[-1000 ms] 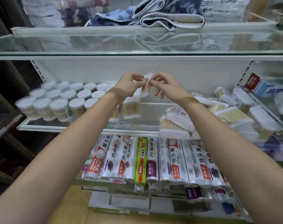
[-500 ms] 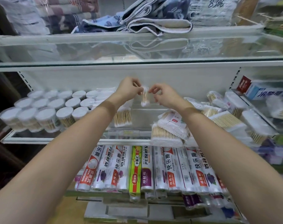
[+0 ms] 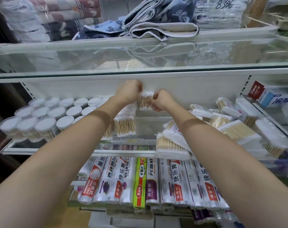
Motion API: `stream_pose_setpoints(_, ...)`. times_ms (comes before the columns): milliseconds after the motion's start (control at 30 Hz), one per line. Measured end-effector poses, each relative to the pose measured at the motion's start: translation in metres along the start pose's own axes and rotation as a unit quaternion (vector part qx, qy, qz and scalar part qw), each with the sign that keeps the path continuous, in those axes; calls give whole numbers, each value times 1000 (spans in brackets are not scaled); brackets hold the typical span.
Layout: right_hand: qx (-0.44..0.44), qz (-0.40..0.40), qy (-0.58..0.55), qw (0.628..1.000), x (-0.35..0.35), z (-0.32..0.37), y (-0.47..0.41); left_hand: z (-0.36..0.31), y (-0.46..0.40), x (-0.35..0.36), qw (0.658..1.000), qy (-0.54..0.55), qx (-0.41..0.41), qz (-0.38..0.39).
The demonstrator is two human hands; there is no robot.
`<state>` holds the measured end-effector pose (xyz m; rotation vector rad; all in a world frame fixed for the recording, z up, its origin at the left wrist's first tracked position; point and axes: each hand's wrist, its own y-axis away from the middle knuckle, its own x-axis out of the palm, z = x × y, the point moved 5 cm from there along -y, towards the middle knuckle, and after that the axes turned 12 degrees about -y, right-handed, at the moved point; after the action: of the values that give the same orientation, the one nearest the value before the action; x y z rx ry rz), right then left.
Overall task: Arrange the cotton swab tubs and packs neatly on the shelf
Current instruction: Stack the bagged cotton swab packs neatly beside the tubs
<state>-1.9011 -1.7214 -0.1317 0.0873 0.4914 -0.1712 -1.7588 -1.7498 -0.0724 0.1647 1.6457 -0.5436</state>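
A person stands at a shop rack of glass shelves, both bare arms stretched toward the white back panel at the centre of the frame. The left hand (image 3: pixel 129 92) and the right hand (image 3: pixel 161 100) hold a small clear pack of cotton swabs (image 3: pixel 146 101) between them, the fingers of each curled onto its edges, though motion blur hides the exact grip. The pack hangs above the middle glass shelf (image 3: pixel 41 149), just over a row of upright swab packs (image 3: pixel 125 125). At the left of that shelf, round swab tubs (image 3: pixel 46 116) with white lids stand packed close together. At the right, more swab packs (image 3: pixel 235 130) lie in a loose, tilted heap, one at the front (image 3: pixel 171 148) overhanging the shelf edge. Below, in the lower centre, rolls of cling film (image 3: pixel 156 181) lie side by side. Folded towels (image 3: pixel 156 22) rest on the top shelf, and a boxed item (image 3: pixel 271 96) sits at the far right.
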Motion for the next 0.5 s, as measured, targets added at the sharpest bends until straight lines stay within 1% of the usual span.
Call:
stream_pose_setpoints(100, 3, -33, 65, 997, 9, -1, -11, 2, 1, -2, 997, -80, 5, -18)
stream_pose_setpoints(200, 7, -53, 125, 991, 13, -2, -14, -3, 3, 1, 991, -134, 12, -20)
stream_pose_setpoints(367, 15, -68, 169, 983, 15, -4, -16, -4, 4, 7, 991, -134, 15, 6)
stream_pose_setpoints(433, 14, -55, 178, 982, 15, -1, -14, -7, 5, 6, 990, -137, 22, 13)
stream_pose_setpoints(500, 20, -24, 192, 981, 13, 0, -12, -9, 4, 6, 989, -142, 29, 29)
